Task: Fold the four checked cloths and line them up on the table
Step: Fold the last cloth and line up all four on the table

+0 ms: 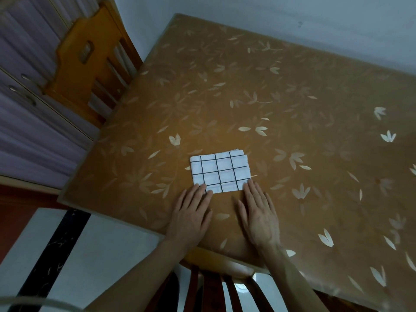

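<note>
While both hands' flat, empty fingers (pixel 203 190) touch its lower edge, the folded checked cloth (pixel 220 172) at frame centre looks light, soft, best pinched at corners.

The folded cloth (pixel 220 172) is white with a grid of thin black lines. It lies on the table (pixel 292 91), whose cover is amber-brown with a pale cream leaf-and-flower print. Left of the table, the chair (pixel 90 64) is orange-brown wood; beyond it the cabinet (pixel 27 91) is pale lilac.
</note>
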Action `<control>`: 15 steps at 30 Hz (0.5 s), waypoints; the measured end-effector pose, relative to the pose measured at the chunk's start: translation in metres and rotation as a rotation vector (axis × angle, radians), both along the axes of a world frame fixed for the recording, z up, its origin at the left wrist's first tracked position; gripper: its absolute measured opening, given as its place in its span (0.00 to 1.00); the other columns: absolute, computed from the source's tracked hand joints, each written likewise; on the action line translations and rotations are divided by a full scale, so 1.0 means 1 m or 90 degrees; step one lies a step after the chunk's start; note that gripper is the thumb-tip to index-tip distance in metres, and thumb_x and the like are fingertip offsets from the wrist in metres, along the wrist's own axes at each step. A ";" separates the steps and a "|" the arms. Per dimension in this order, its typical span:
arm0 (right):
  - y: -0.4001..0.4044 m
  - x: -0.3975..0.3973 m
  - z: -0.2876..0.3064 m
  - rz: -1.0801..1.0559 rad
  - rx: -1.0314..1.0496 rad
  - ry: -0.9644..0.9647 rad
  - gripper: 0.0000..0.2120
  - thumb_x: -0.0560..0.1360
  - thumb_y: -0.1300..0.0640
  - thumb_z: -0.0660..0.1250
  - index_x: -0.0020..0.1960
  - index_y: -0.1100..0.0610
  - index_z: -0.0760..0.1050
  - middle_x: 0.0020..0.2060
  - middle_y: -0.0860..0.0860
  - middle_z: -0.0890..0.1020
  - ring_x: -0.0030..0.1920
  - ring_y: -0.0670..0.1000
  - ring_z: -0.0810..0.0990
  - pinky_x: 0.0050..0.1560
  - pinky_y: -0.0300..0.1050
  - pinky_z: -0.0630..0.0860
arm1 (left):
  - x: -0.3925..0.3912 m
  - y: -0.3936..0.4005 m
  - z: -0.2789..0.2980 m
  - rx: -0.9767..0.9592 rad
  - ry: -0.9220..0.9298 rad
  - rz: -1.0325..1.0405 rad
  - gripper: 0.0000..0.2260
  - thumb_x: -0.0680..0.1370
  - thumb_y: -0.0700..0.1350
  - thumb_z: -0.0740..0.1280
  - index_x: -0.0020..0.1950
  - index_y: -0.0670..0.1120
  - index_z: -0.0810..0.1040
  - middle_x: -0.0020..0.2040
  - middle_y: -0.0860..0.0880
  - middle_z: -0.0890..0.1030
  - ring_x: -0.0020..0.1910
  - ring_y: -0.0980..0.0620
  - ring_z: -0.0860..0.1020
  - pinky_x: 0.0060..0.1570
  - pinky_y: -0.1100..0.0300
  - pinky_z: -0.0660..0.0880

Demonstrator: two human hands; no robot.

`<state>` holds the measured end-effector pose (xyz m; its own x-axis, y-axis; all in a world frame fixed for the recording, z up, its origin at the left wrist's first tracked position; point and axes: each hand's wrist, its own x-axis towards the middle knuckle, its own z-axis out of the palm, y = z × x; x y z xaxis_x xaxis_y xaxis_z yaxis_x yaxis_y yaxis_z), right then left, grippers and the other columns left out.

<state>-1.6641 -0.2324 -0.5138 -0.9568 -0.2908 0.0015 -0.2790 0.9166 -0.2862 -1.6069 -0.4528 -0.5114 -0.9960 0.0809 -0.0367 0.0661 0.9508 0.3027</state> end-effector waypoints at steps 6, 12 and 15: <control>-0.008 -0.032 0.020 -0.036 -0.053 0.010 0.20 0.83 0.47 0.61 0.71 0.55 0.73 0.60 0.52 0.78 0.54 0.58 0.78 0.54 0.52 0.75 | -0.027 0.027 0.038 0.165 -0.061 0.338 0.24 0.83 0.55 0.62 0.77 0.48 0.65 0.74 0.47 0.67 0.70 0.47 0.67 0.67 0.49 0.71; -0.016 -0.052 0.023 0.015 0.065 -0.087 0.24 0.83 0.42 0.56 0.77 0.47 0.65 0.68 0.54 0.71 0.68 0.64 0.70 0.61 0.59 0.77 | -0.078 0.038 0.070 0.397 -0.199 0.629 0.32 0.80 0.46 0.70 0.79 0.45 0.58 0.76 0.42 0.60 0.75 0.40 0.59 0.73 0.45 0.63; -0.015 -0.054 0.020 -0.001 0.046 -0.076 0.23 0.83 0.42 0.58 0.76 0.47 0.67 0.68 0.54 0.71 0.67 0.65 0.71 0.61 0.60 0.78 | -0.093 0.037 0.070 0.477 -0.224 0.724 0.32 0.78 0.43 0.73 0.76 0.45 0.60 0.74 0.42 0.60 0.73 0.37 0.65 0.72 0.42 0.68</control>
